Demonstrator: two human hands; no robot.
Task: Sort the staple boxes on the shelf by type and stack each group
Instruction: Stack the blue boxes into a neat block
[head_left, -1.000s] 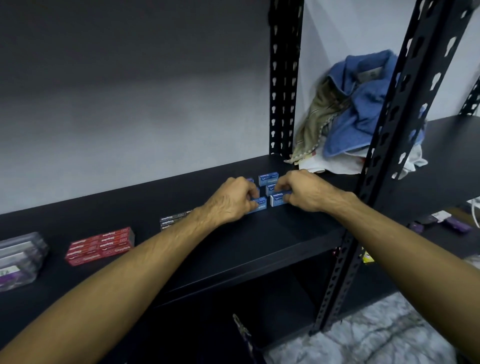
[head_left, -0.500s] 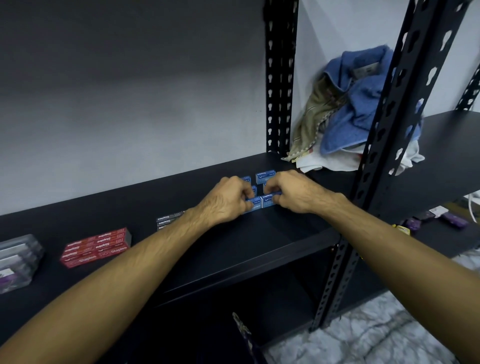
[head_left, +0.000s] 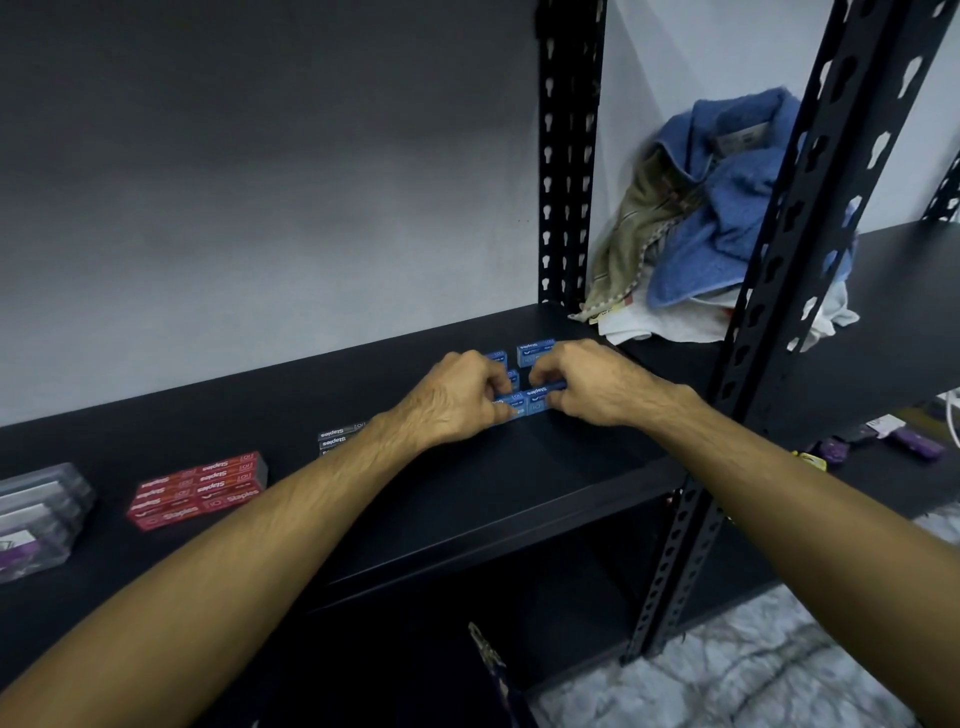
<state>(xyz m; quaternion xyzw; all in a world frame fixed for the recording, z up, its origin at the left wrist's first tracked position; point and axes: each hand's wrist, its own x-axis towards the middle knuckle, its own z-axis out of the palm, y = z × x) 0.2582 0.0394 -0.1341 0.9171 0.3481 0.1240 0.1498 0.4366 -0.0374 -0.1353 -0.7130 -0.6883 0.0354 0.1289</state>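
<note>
Two blue staple boxes, set end to end near the middle of the black shelf, are pinched by curled fingers: the left one by the left hand, the right one by the right hand. More blue boxes are seen just behind. Further left, red staple boxes are grouped, with dark staple boxes between. Clear cases are seen at the far left.

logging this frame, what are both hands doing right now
Left hand: fingers pinch a small blue cardboard staple box.
Right hand: fingers grip the neighbouring small blue cardboard staple box.
</note>
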